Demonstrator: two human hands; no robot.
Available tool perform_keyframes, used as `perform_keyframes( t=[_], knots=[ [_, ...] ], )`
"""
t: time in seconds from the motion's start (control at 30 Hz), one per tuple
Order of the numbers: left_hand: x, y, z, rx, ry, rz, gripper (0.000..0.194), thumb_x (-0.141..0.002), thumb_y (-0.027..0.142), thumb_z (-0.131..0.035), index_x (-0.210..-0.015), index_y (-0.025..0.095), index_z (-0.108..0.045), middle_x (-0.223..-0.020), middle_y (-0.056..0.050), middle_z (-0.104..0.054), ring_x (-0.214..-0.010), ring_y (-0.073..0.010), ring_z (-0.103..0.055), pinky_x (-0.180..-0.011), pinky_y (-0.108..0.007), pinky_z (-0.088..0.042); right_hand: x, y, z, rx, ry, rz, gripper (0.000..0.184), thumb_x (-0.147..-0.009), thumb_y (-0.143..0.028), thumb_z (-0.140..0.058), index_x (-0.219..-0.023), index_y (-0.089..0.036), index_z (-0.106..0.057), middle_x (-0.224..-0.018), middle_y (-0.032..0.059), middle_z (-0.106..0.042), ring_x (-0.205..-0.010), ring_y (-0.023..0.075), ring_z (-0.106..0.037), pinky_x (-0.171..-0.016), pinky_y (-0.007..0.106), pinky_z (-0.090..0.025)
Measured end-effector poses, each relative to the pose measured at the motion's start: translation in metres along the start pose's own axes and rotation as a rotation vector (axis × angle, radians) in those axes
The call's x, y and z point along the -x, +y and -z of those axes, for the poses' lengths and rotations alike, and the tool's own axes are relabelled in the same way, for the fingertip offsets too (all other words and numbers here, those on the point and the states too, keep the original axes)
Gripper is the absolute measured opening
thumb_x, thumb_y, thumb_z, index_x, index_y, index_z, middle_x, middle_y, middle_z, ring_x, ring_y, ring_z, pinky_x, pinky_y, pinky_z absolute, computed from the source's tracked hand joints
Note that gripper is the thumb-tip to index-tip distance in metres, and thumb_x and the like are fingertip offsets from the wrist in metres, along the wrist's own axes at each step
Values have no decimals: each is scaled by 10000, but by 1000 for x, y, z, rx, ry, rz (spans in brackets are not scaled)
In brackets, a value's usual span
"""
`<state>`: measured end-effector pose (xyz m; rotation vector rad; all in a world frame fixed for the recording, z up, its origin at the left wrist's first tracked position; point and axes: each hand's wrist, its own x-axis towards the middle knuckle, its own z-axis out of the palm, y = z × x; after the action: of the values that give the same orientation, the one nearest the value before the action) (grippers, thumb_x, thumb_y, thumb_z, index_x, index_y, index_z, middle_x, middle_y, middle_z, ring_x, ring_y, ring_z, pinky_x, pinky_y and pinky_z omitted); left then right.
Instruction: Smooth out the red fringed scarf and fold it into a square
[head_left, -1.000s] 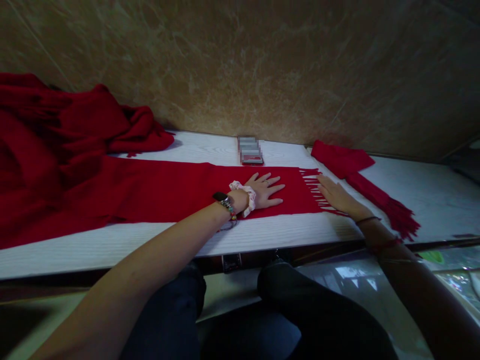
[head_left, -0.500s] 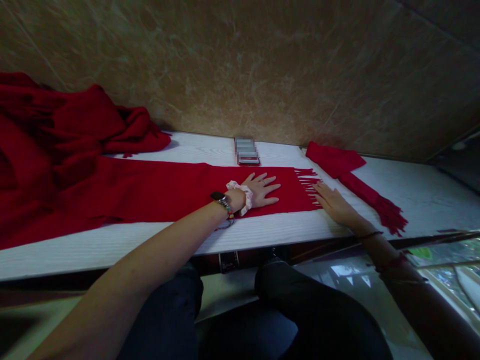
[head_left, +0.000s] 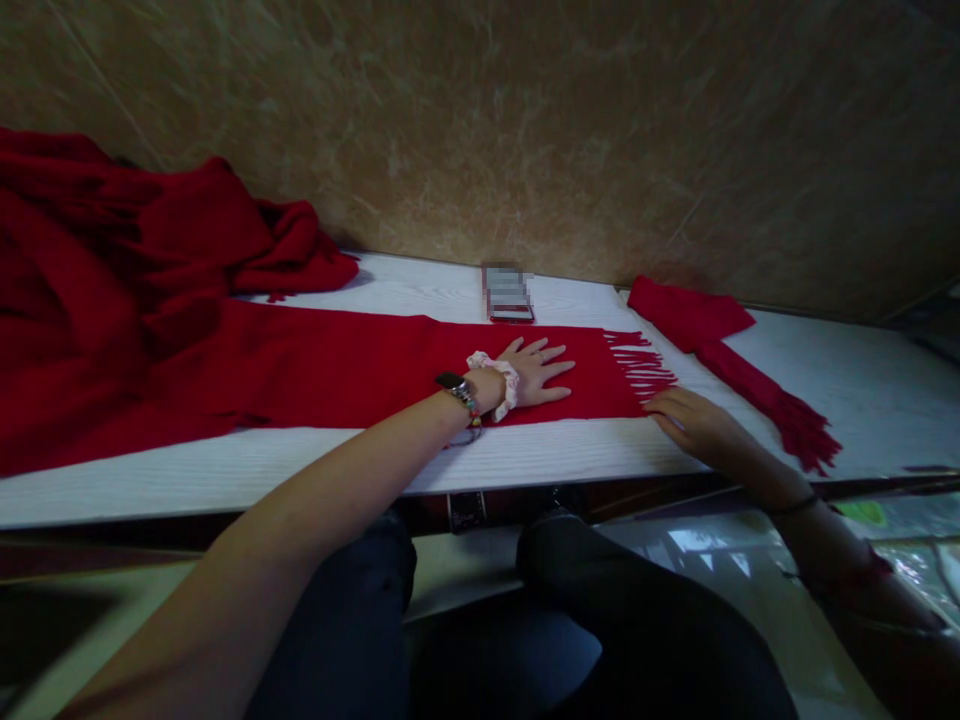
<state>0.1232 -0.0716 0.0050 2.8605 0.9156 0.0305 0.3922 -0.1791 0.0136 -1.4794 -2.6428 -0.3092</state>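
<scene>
A long red scarf [head_left: 360,365] lies stretched flat across the white tabletop, its fringe [head_left: 641,365] pointing right. Pressed palm down on the scarf, my left hand [head_left: 534,372] has its fingers spread wide; a scrunchie and a watch are at the wrist. At the near corner of the fringe rests my right hand [head_left: 694,425], fingers close together and thumb slightly apart, the fingertips touching the strands. I see nothing gripped in either hand.
A heap of red cloth [head_left: 187,225] covers the left end of the white table [head_left: 525,455]. By the wall stands a phone [head_left: 508,293] lying flat, its screen blurred out. Another red scarf [head_left: 731,345], folded with fringe, lies at the right. My knees are below the edge.
My right hand has slid from the middle of the fringe toward its near corner, and its fingers are more bent. My left hand stays flat on the scarf.
</scene>
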Motion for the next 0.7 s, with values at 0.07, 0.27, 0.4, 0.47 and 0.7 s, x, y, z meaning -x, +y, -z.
perform_keyframes(
  t=[0.07,0.27,0.4,0.47,0.7],
  knots=[
    [-1,0,-1,-4,3,-6,569,-847,561,-258,-1345,287,-293,-1440,-11,-207,-1315,-259,-150,-1035,-497,-131,5,3,-1,62,-21,17,287,-848,-190,-342,-862,-153,-626,-847,101,-643,-802,209,-574,-752,355,-467],
    [-2,-1,-3,-8,20,-8,574,-853,552,-263,-1354,271,-279,-1437,-16,-212,-1312,-264,-154,-1035,-503,-126,10,4,7,228,-90,47,270,-843,-161,-353,-794,-145,-619,-824,112,-633,-746,211,-564,-688,333,-423],
    [-2,-1,-3,-14,9,-11,581,-857,548,-261,-1362,261,-262,-1437,-24,-213,-1313,-267,-149,-1034,-504,-126,2,0,13,240,-120,36,248,-810,-147,-366,-735,-156,-602,-759,100,-630,-713,210,-563,-659,319,-409],
    [-2,-2,-3,-12,13,-16,581,-856,553,-254,-1361,265,-263,-1437,-23,-213,-1314,-264,-146,-1035,-504,-121,-1,2,15,205,-157,17,215,-786,-147,-379,-738,-168,-588,-745,82,-630,-705,199,-569,-647,302,-409],
    [-4,-3,-6,15,32,-15,574,-848,558,-268,-1348,276,-291,-1435,-14,-222,-1314,-261,-147,-1038,-502,-117,-1,14,18,171,-262,-149,167,-710,-141,-398,-756,-199,-547,-708,41,-623,-608,166,-566,-569,269,-404]
  ],
)
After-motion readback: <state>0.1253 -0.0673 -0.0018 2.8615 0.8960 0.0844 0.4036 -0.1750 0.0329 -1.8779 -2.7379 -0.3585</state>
